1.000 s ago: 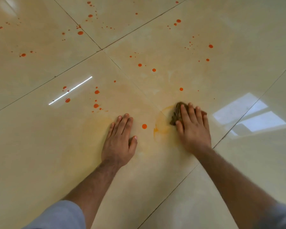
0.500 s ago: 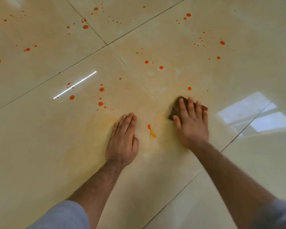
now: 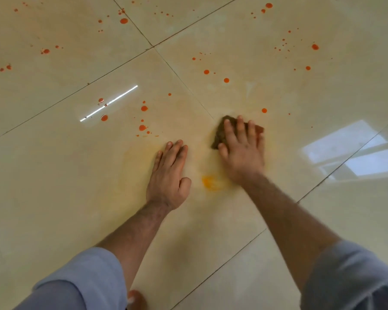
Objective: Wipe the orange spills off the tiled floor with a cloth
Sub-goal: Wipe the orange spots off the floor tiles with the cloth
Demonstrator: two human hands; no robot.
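The right hand lay flat and palm down on the cloth, fingers spread and pointing away from the camera, pressing it to the floor rather than clutching it. Its forearm ran back to the lower right into a rolled grey-blue sleeve, and the whole arm was slightly blurred. The cloth was a small, crumpled, dark brown wad; it showed beyond the fingertips, to the left of the thumb, and as a reddish corner at the little-finger side.

The left hand rested just beside it, open and empty, palm flat on the tile, fingers together and angled up to the right, thumb tucked in. Its forearm ran down to the lower left into a second sleeve.

Between the two wrists sat a yellow-orange smear, and the tile around both hands carried a faint yellowish haze. Farther out, round orange drops dotted the glossy cream tiles: a cluster just beyond the left hand, one drop just beyond the cloth, and scattered spots over the far tiles. A bright strip reflection lay at the left, and a window reflection at the right.
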